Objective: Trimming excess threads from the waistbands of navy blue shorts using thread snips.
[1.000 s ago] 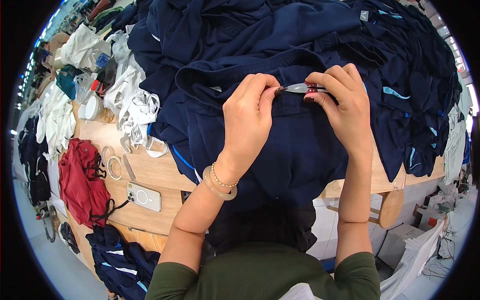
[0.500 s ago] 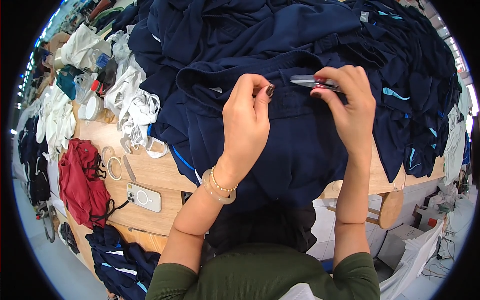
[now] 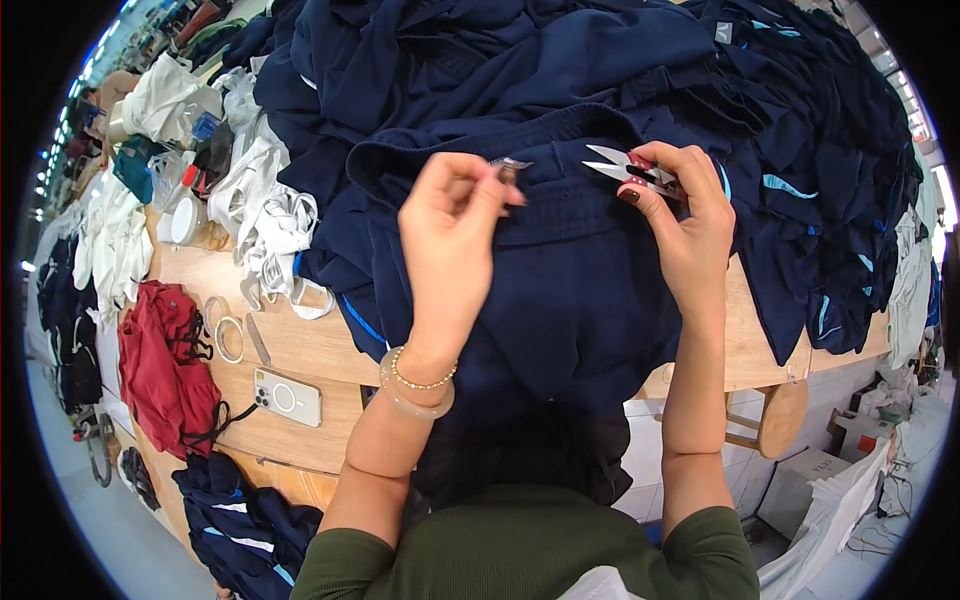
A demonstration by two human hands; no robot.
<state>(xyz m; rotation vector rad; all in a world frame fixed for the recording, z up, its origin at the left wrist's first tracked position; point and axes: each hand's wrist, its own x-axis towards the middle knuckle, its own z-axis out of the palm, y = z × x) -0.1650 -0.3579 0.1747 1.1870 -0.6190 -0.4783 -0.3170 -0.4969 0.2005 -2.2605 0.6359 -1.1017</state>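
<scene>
One table (image 3: 310,345) bears a navy garment (image 3: 560,320), waistband (image 3: 565,212) running left to right. Left hand (image 3: 450,225): fingertips blurred; cannot tell if pinching. Right hand (image 3: 690,205): thumb and fingers pinch snips (image 3: 640,161) over garment; long axis slants slightly, parted blades point left.

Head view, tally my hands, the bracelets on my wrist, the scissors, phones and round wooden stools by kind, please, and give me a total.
Hands: 2, the left hand and the right hand
Bracelets: 2, both on the left wrist
Scissors: 1
Phone: 1
Stool: 1
Total: 7
</scene>
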